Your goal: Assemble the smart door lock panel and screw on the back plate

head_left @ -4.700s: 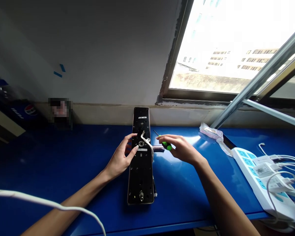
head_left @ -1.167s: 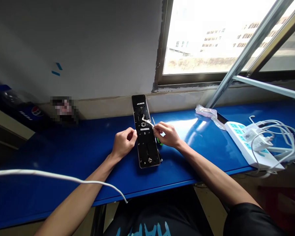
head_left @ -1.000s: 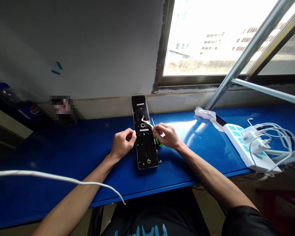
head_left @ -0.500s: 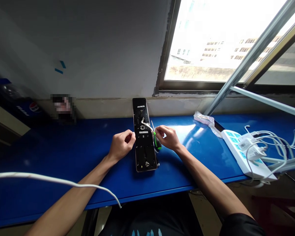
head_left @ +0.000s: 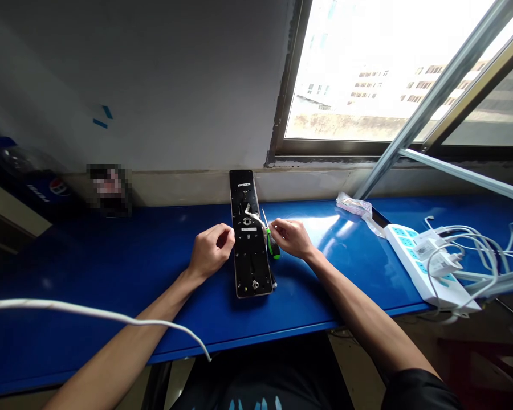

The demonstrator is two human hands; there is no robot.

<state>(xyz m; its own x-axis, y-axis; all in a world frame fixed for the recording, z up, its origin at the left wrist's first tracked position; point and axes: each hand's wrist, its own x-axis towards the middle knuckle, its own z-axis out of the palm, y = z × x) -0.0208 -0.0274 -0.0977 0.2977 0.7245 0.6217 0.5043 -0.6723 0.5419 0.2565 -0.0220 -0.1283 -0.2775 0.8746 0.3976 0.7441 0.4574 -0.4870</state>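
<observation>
A long black panel [head_left: 251,259] lies on the blue table, its fitted side up, with pale labels, small screws and a round metal part. A white cable [head_left: 253,214] crosses its right half. At its left edge is my left hand [head_left: 210,249], thumb and fingers pinched together; what they hold, if anything, is too small to see. A screwdriver [head_left: 273,246] with a green and black handle rests along the right edge, tip pointing away from me. My right hand [head_left: 294,236] is closed beside it, fingertips by the handle's upper end. Whether they grip it is hidden.
A white power strip [head_left: 427,270] with plugged-in chargers and tangled cables lies right, near a plastic packet [head_left: 354,205]. A metal frame [head_left: 404,142] slants past the window. A thick white cord [head_left: 111,316] passes over my left forearm. A Pepsi bottle [head_left: 47,188] is far left.
</observation>
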